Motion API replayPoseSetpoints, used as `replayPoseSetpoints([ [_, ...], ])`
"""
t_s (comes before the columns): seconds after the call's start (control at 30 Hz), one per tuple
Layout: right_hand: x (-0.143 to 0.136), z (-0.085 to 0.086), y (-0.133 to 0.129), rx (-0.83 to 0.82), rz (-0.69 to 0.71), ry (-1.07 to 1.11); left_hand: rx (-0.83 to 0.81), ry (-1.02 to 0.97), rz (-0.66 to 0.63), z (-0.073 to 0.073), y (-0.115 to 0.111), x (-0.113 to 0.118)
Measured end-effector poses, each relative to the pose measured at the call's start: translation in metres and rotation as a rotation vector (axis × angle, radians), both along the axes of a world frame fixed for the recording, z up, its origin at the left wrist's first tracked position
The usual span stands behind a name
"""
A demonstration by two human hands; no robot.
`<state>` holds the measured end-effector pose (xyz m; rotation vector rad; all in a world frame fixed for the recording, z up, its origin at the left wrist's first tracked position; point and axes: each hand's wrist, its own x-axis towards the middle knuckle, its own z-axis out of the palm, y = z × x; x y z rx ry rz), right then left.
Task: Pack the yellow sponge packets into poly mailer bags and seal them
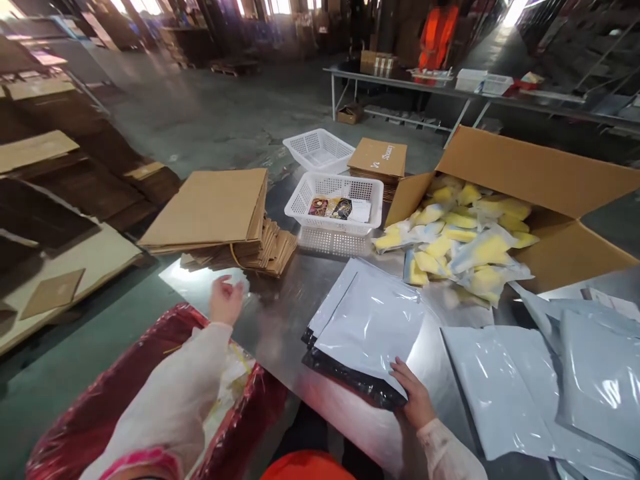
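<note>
My left hand [227, 301] hovers over the table's left edge, above a bin lined with a red plastic bag [125, 360]. Its fingers are curled beside a whitish translucent patch; what they hold, if anything, I cannot make out. My right hand [416, 395] grips the lower right edge of the top white plastic mailing bag [373, 320]. That bag lies on a stack whose black undersides show along the front. More filled-looking white mailing bags [505, 387] lie to the right of this hand.
Flat cardboard pieces [215, 207] are piled at the left. White perforated baskets [333, 200] stand at the back, one holding printed packets. An open carton [530, 173] spills yellow wrapped packets [450, 240]. Beyond is another table [390, 80] and a person in an orange vest [437, 37].
</note>
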<state>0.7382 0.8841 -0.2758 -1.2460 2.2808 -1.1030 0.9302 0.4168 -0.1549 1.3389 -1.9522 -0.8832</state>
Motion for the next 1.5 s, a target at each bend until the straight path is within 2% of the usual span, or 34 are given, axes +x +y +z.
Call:
replayPoseSetpoints([
  [0.03, -0.001, 0.005, 0.002, 0.015, -0.02, -0.065, -0.001, -0.047, -0.142, -0.007, 0.009, -0.007],
  [0.07, -0.002, 0.009, 0.004, 0.026, -0.036, -0.122, 0.004, -0.103, -0.344, -0.017, 0.024, -0.017],
  [0.13, -0.006, 0.019, 0.007, 0.043, -0.048, -0.199, -0.034, -0.288, -0.95, -0.04, 0.068, -0.041],
  [0.17, -0.008, 0.024, 0.009, 0.05, -0.049, -0.217, -0.082, -0.343, -1.182, -0.052, 0.09, -0.052],
  [0.2, -0.01, 0.028, 0.011, 0.059, -0.043, -0.226, -0.14, -0.364, -1.343, -0.062, 0.111, -0.06],
  [0.23, -0.012, 0.032, 0.014, 0.068, -0.034, -0.231, -0.191, -0.356, -1.426, -0.072, 0.128, -0.066],
  [0.27, -0.014, 0.036, 0.018, 0.077, -0.024, -0.237, -0.223, -0.331, -1.448, -0.079, 0.14, -0.07],
  [0.33, -0.016, 0.041, 0.026, 0.096, -0.012, -0.273, -0.213, -0.29, -1.427, -0.09, 0.153, -0.071],
  [0.4, -0.017, 0.042, 0.031, 0.131, -0.046, -0.344, -0.104, -0.291, -1.367, -0.097, 0.154, -0.069],
  [0.5, -0.019, 0.039, 0.031, 0.186, -0.268, -0.434, 0.045, -0.333, -1.247, -0.103, 0.15, -0.069],
  [0.57, -0.02, 0.035, 0.024, 0.218, -0.452, -0.435, 0.077, -0.368, -1.141, -0.104, 0.151, -0.073],
  [0.63, -0.022, 0.03, 0.015, 0.244, -0.563, -0.416, 0.081, -0.402, -1.03, -0.105, 0.158, -0.08],
  [0.77, -0.028, 0.02, -0.003, 0.28, -0.634, -0.386, 0.183, -0.529, -0.741, -0.105, 0.17, -0.095],
  [0.87, -0.033, 0.015, -0.006, 0.372, -0.662, -0.337, 0.264, -0.592, -0.549, -0.102, 0.167, -0.103],
  [0.97, -0.034, 0.019, -0.001, 0.425, -0.698, -0.314, 0.151, -0.54, -0.433, -0.093, 0.162, -0.103],
  [1.03, -0.031, 0.027, 0.001, 0.41, -0.789, -0.165, -0.053, -0.462, -0.459, -0.085, 0.167, -0.104],
  [1.1, -0.026, 0.034, -0.006, 0.386, -0.839, 0.13, -0.257, -0.404, -0.642, -0.077, 0.183, -0.11],
  [1.13, -0.025, 0.036, -0.013, 0.377, -0.779, 0.274, -0.326, -0.398, -0.77, -0.075, 0.192, -0.116],
  [1.2, -0.025, 0.034, -0.031, 0.388, -0.506, 0.42, -0.39, -0.442, -1.003, -0.074, 0.21, -0.131],
  [1.27, -0.031, 0.025, -0.043, 0.424, -0.244, 0.397, -0.392, -0.55, -1.12, -0.079, 0.219, -0.146],
  [1.3, -0.036, 0.02, -0.045, 0.44, -0.194, 0.368, -0.386, -0.607, -1.116, -0.082, 0.218, -0.15],
  [1.33, -0.041, 0.015, -0.043, 0.443, -0.211, 0.344, -0.378, -0.653, -1.087, -0.084, 0.215, -0.152],
  [1.37, -0.045, 0.011, -0.039, 0.428, -0.289, 0.324, -0.374, -0.681, -1.042, -0.087, 0.21, -0.152],
  [1.43, -0.051, 0.006, -0.028, 0.364, -0.552, 0.26, -0.372, -0.673, -0.936, -0.087, 0.198, -0.148],
  [1.5, -0.052, 0.008, -0.024, 0.288, -0.792, 0.063, -0.361, -0.593, -0.865, -0.08, 0.189, -0.147],
])
